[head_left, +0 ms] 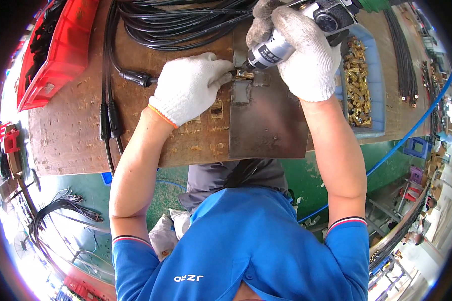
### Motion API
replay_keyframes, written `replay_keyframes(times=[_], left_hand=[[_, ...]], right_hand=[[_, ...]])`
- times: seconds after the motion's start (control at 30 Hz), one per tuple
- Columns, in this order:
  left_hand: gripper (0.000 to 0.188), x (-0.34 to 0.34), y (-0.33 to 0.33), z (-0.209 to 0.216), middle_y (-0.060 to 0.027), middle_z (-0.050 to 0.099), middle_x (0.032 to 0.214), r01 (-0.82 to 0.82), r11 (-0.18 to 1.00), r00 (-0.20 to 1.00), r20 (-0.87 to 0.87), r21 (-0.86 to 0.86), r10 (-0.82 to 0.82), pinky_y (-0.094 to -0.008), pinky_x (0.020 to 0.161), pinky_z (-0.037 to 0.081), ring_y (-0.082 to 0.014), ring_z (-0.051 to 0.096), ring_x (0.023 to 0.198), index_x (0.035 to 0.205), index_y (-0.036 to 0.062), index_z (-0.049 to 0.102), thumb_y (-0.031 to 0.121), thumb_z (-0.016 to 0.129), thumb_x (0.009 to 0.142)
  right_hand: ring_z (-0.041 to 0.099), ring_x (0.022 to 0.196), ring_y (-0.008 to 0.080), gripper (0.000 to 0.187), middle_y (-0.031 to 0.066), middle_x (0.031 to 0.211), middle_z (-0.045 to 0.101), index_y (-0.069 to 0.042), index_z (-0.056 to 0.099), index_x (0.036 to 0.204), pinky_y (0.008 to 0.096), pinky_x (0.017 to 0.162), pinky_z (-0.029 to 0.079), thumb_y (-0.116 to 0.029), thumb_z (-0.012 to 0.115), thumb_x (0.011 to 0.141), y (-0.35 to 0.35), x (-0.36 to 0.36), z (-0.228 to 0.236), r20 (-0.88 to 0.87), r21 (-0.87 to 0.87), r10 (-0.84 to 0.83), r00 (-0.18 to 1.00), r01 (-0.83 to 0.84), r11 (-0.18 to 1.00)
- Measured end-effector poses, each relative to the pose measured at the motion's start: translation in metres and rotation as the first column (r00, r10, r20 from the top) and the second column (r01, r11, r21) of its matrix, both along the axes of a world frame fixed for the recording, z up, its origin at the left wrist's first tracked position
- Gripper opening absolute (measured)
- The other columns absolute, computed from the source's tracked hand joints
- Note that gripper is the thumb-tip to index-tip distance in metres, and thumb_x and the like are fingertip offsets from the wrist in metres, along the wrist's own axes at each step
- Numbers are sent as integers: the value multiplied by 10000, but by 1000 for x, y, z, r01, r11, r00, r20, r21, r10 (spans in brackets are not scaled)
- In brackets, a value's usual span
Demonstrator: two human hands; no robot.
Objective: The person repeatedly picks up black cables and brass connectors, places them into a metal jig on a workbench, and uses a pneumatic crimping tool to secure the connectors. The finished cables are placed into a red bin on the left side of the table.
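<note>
My left hand point(188, 88), in a white knit glove, is closed in a pinch around the end of a black cable. Behind the glove the cable leads to a black connector point(137, 78). At the fingertips a small brass terminal point(244, 75) lies on a dark metal plate point(268, 125), by small metal blocks. My right hand point(309, 55), gloved too, grips a silver and black air screwdriver point(272, 51). Its tip points down and left, close to the terminal; whether they touch is hard to tell.
A blue bin point(378, 95) of brass terminals stands right of my right hand. Coiled black cable point(181, 25) lies at the back, with a red bin point(68, 47) of black parts far left. Two connectors point(109, 120) hang near the front edge. A blue hose point(412, 131) crosses at right.
</note>
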State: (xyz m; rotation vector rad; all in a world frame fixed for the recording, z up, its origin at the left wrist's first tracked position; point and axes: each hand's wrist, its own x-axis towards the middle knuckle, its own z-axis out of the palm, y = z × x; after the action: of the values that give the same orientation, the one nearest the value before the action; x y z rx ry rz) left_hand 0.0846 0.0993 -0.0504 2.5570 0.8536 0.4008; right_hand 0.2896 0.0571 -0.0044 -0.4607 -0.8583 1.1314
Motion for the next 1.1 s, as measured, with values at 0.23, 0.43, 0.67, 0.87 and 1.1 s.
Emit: replay_keyframes(times=[0.23, 0.43, 0.67, 0.87, 1.1], left_hand=[[213, -3, 0, -3, -123, 738, 975, -5, 999, 999, 38, 51, 3, -474, 794, 590, -379, 741, 909, 1150, 178, 798, 240, 682, 982], [215, -3, -2, 0, -115, 743, 976, -6, 997, 1000, -19, 70, 8, -475, 766, 588, -375, 737, 876, 1141, 171, 797, 222, 680, 969], [219, -6, -2, -10, -99, 743, 956, 1, 993, 998, 55, 120, -8, -456, 751, 585, -361, 740, 862, 1134, 161, 805, 198, 694, 949], [155, -1, -4, -9, -178, 719, 814, -23, 992, 995, 95, 125, 12, -492, 711, 577, -411, 726, 795, 1022, 140, 816, 242, 765, 916], [254, -1, -2, -3, -119, 742, 968, -14, 998, 1000, -20, 68, 15, -478, 789, 584, -377, 737, 896, 1176, 175, 806, 211, 686, 955]], right_hand=[[732, 956, 217, 392, 104, 1026, 720, -22, 656, 1133, 374, 819, 621, 38, 857, 802, 19, 9, 8, 331, 5, 332, 883, -353, 936], [704, 937, 184, 361, 56, 1038, 709, -39, 651, 1101, 356, 836, 592, 46, 828, 798, 17, -4, 3, 504, 48, 173, 846, -228, 972], [635, 913, 250, 284, 119, 966, 655, -2, 604, 1042, 402, 885, 547, -284, 583, 1011, 4, -15, -7, 157, -79, 178, 972, -167, 983], [631, 928, 275, 415, 157, 976, 656, 9, 606, 1066, 419, 892, 544, -393, 508, 1062, 14, -8, -37, -203, -53, 300, 932, -317, 947], [694, 838, 246, 231, 155, 986, 705, -2, 639, 1072, 384, 770, 595, -222, 630, 1003, 11, -5, -25, 104, -58, 196, 975, -191, 980]])
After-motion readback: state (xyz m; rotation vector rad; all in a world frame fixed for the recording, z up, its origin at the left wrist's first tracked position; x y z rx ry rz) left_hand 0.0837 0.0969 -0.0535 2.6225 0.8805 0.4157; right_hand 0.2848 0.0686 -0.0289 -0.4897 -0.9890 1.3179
